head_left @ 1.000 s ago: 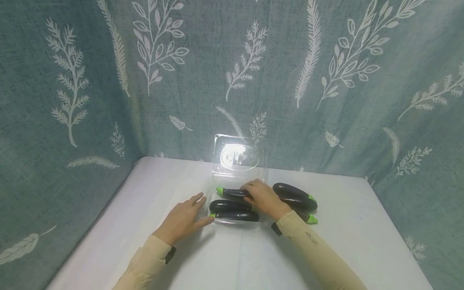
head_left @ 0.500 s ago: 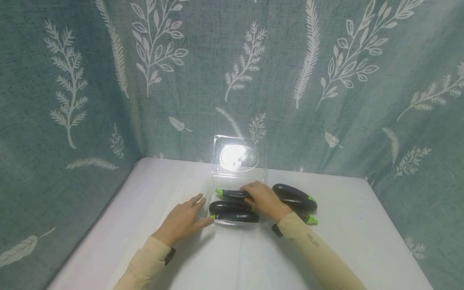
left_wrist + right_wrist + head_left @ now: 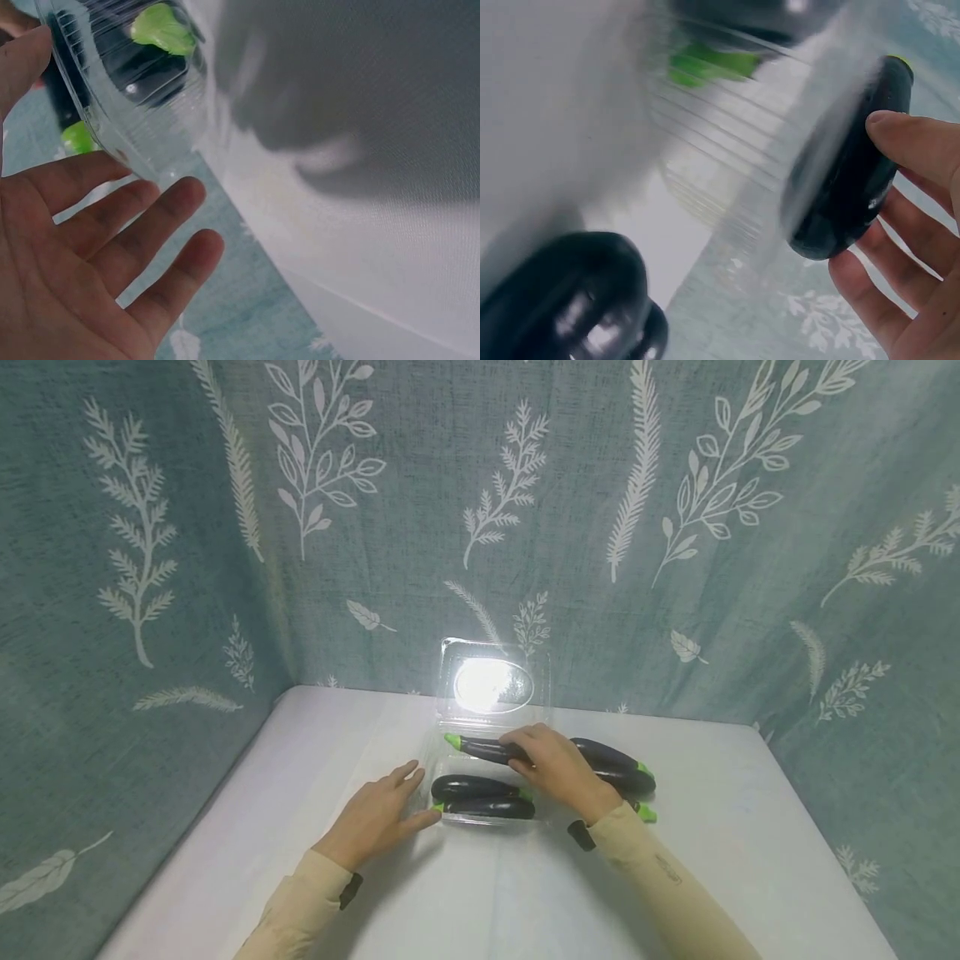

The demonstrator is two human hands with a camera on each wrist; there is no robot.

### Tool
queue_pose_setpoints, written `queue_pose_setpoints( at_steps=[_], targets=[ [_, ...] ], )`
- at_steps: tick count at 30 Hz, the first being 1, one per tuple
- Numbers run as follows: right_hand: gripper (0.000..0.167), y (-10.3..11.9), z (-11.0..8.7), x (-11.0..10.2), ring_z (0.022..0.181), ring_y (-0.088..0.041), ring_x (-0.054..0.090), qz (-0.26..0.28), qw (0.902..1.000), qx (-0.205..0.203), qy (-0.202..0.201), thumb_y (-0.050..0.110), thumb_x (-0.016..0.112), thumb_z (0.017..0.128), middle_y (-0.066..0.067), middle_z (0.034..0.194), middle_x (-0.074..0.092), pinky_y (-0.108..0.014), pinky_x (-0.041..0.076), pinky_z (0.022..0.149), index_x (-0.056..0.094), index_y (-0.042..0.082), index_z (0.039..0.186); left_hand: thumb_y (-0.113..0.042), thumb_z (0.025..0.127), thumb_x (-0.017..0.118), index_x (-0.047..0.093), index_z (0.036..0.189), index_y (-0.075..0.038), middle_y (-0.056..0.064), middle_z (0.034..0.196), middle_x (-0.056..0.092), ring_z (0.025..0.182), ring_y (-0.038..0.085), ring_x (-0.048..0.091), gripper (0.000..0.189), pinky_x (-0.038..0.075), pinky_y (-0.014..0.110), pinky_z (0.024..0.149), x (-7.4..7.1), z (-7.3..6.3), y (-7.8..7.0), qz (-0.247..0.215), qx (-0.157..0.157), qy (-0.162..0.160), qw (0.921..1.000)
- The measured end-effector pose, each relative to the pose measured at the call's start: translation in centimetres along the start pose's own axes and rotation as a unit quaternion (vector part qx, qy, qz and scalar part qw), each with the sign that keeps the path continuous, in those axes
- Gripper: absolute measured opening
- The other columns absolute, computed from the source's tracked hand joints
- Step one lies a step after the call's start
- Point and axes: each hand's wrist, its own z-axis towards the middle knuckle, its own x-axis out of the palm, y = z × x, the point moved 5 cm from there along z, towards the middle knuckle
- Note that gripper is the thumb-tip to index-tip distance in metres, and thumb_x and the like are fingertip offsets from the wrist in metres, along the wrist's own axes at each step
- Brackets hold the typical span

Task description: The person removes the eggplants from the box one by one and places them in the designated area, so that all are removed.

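My right hand (image 3: 562, 770) grips a dark purple eggplant (image 3: 480, 749) with a green cap at its left end. In the right wrist view the thumb and fingers curl round this eggplant (image 3: 847, 169), which is raised over the clear plastic clamshell container (image 3: 542, 818). Inside the container, near its front, two more eggplants (image 3: 480, 788) lie side by side. My left hand (image 3: 371, 822) is at the container's left side, its fingers spread and fairly straight. In the left wrist view the fingertips (image 3: 184, 191) are beside the clear wall; firm contact cannot be told.
The clear lid (image 3: 495, 717) stands raised at the back, with bright glare on it. Several eggplants (image 3: 615, 768) lie on the white table (image 3: 720, 852) to the right of the container, partly behind my right hand. A patterned curtain (image 3: 420, 510) encloses the table's back and sides.
My right hand has lifted the eggplant up and slightly back, widening the gap to the two in front. The left hand has stayed nearly still.
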Motion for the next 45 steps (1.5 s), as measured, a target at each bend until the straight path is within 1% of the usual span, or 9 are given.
queue_pose_setpoints(
  at_steps=[7, 10, 14, 19, 24, 28, 33, 38, 45],
  targets=[
    [0.036, 0.4, -0.5, -2.7, 0.111, -0.023, 0.065, 0.004, 0.9981, -0.015, -0.059, 0.013, 0.081, 0.088, -0.004, 0.117, 0.071, -0.037, 0.053, 0.096, 0.069, 0.01, 0.122, -0.052, 0.093, 0.067, 0.058, 0.138, 0.006, 0.024, 0.143, 0.054, 0.113, 0.045, 0.064, 0.074, 0.053, 0.056, 0.093, -0.1, 0.1, -0.1, 0.0, -0.001, 0.005, 1.0],
    [0.037, 0.5, -0.8, -4.0, 0.111, -0.024, 0.065, 0.005, 0.9969, -0.022, -0.076, 0.012, 0.081, 0.087, -0.004, 0.117, 0.071, -0.038, 0.053, 0.096, 0.069, 0.009, 0.121, -0.052, 0.093, 0.067, 0.058, 0.138, 0.006, 0.024, 0.143, 0.054, 0.112, 0.044, 0.065, 0.074, 0.053, 0.056, 0.093, 0.0, 0.1, -0.1, 0.002, 0.0, 0.006, 1.0],
    [0.037, 0.4, -1.1, -5.2, 0.112, -0.025, 0.065, -0.003, 0.9968, -0.019, -0.078, 0.012, 0.081, 0.088, -0.005, 0.119, 0.071, -0.04, 0.053, 0.096, 0.068, 0.009, 0.122, -0.052, 0.093, 0.067, 0.058, 0.137, 0.007, 0.025, 0.143, 0.055, 0.111, 0.044, 0.065, 0.074, 0.053, 0.056, 0.092, 0.0, 0.1, -0.1, 0.003, 0.003, 0.004, 1.0],
    [0.037, -0.1, -1.6, -6.3, 0.114, -0.026, 0.064, -0.008, 0.9968, -0.016, -0.078, 0.013, 0.079, 0.089, -0.006, 0.123, 0.07, -0.041, 0.052, 0.099, 0.068, 0.008, 0.124, -0.052, 0.094, 0.067, 0.058, 0.137, 0.007, 0.025, 0.143, 0.054, 0.112, 0.044, 0.065, 0.074, 0.053, 0.056, 0.093, 0.0, 0.0, -0.1, 0.002, 0.002, 0.005, 1.0],
    [0.037, 0.0, -2.3, -7.5, 0.115, -0.028, 0.064, 0.0, 0.9949, -0.021, -0.098, 0.012, 0.079, 0.089, -0.007, 0.124, 0.07, -0.043, 0.051, 0.1, 0.069, 0.008, 0.124, -0.052, 0.094, 0.066, 0.058, 0.138, 0.007, 0.024, 0.143, 0.054, 0.112, 0.044, 0.065, 0.074, 0.053, 0.056, 0.093, 0.1, 0.0, -0.1, 0.002, 0.002, 0.007, 1.0],
    [0.038, 0.2, -3.0, -8.6, 0.116, -0.027, 0.064, -0.003, 0.9932, -0.014, -0.116, 0.012, 0.08, 0.088, -0.006, 0.125, 0.07, -0.044, 0.051, 0.1, 0.069, 0.009, 0.124, -0.053, 0.094, 0.066, 0.058, 0.138, 0.007, 0.024, 0.144, 0.053, 0.113, 0.044, 0.064, 0.074, 0.052, 0.056, 0.093, 0.1, 0.0, -0.1, -0.001, 0.0, 0.009, 1.0],
    [0.039, 0.0, -3.9, -9.7, 0.116, -0.027, 0.064, -0.003, 0.9922, -0.001, -0.125, 0.013, 0.081, 0.088, -0.006, 0.125, 0.069, -0.045, 0.051, 0.1, 0.069, 0.011, 0.125, -0.053, 0.095, 0.065, 0.057, 0.139, 0.006, 0.024, 0.145, 0.053, 0.115, 0.044, 0.063, 0.075, 0.051, 0.057, 0.094, 0.0, 0.0, -0.1, -0.003, -0.005, 0.012, 0.9999],
    [0.04, -0.3, -4.9, -10.2, 0.116, -0.027, 0.063, -0.002, 0.9917, 0.009, -0.129, 0.013, 0.081, 0.087, -0.006, 0.125, 0.069, -0.046, 0.051, 0.099, 0.069, 0.01, 0.125, -0.053, 0.095, 0.065, 0.056, 0.139, 0.006, 0.024, 0.145, 0.052, 0.115, 0.044, 0.063, 0.075, 0.051, 0.057, 0.095, 0.1, 0.1, -0.1, -0.002, -0.006, 0.014, 0.9999],
    [0.04, -1.3, -6.3, -10.7, 0.115, -0.027, 0.063, -0.014, 0.9914, 0.013, -0.129, 0.012, 0.081, 0.087, -0.007, 0.124, 0.069, -0.045, 0.048, 0.102, 0.069, 0.009, 0.125, -0.052, 0.094, 0.066, 0.057, 0.138, 0.007, 0.025, 0.144, 0.053, 0.114, 0.045, 0.063, 0.074, 0.052, 0.057, 0.094, 0.1, 0.0, -0.1, -0.004, -0.001, 0.008, 1.0]
  ],
)
